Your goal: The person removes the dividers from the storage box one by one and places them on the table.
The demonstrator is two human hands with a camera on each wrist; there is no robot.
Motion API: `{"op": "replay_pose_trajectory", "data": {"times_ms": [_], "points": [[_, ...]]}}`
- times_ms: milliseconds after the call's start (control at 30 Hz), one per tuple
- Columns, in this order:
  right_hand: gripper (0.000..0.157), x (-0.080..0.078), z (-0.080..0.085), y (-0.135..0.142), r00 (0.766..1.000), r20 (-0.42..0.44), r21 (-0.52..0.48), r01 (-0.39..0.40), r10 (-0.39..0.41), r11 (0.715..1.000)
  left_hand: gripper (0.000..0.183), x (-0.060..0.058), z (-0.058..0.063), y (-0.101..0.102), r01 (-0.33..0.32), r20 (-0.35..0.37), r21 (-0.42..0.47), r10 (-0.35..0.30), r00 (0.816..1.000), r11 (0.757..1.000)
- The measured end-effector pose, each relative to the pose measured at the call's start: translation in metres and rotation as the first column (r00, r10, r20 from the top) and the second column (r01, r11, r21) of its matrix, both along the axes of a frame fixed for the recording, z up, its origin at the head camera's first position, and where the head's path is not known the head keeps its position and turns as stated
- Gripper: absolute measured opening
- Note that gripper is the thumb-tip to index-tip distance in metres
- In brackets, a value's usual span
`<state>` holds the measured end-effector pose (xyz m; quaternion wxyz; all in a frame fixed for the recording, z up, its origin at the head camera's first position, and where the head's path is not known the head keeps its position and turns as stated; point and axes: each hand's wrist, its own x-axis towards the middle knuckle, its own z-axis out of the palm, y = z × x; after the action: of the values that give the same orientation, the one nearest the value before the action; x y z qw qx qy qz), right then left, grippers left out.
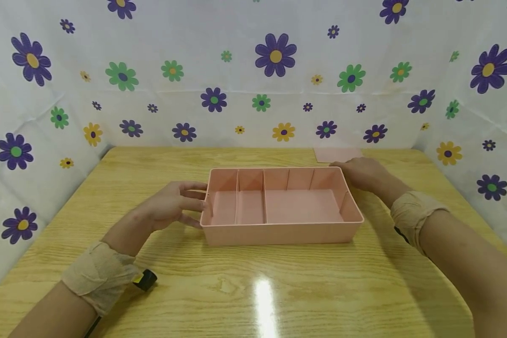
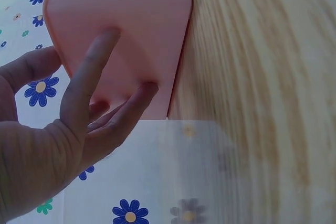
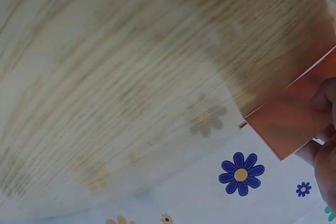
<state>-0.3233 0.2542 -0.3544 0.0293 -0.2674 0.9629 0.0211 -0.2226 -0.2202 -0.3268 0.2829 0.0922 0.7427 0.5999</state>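
Note:
A pink storage box with an open top sits mid-table. Two cross dividers, one a thin partition, split its left half into narrow compartments; the right part is one wide compartment. My left hand has spread fingers, with fingertips touching the outside of the box's left end. Behind the box's back right corner, my right hand pinches a flat pink panel, thumb on its face and fingers behind it. In the head view that panel shows beyond the box; the hand covers part of it.
The glossy wood-grain table reflects a bright light near its front. A white cloth printed with flowers hangs at the back and both sides. Each wrist wears a tan wrap, and a small black camera juts from the left one.

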Motion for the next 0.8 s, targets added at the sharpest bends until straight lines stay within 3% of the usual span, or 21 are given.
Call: {"op": "replay_pose_trajectory", "data": {"times_ms": [233,367,600,800], "points": [[0.024,-0.001,-0.006,0.008,0.992,-0.053,-0.041,-0.114,0.111,0.993,0.07,-0.002,0.01,-0.012,0.004,-0.056,-0.104,-0.01,0.998,0.995],[0.029,-0.002,-0.005,0.012,0.99,-0.018,-0.03,-0.143,0.142,0.989,0.072,-0.005,0.013,-0.023,0.01,-0.069,-0.149,-0.021,0.997,0.989],[0.044,-0.009,0.006,0.011,0.989,0.103,-0.02,-0.107,0.109,0.994,0.072,-0.008,0.011,-0.03,0.012,-0.062,-0.18,-0.024,0.998,0.984],[0.041,-0.009,0.012,0.009,0.984,0.14,0.021,-0.114,0.11,0.993,0.071,-0.006,0.011,-0.028,0.007,-0.059,-0.168,-0.018,0.998,0.986]]}}
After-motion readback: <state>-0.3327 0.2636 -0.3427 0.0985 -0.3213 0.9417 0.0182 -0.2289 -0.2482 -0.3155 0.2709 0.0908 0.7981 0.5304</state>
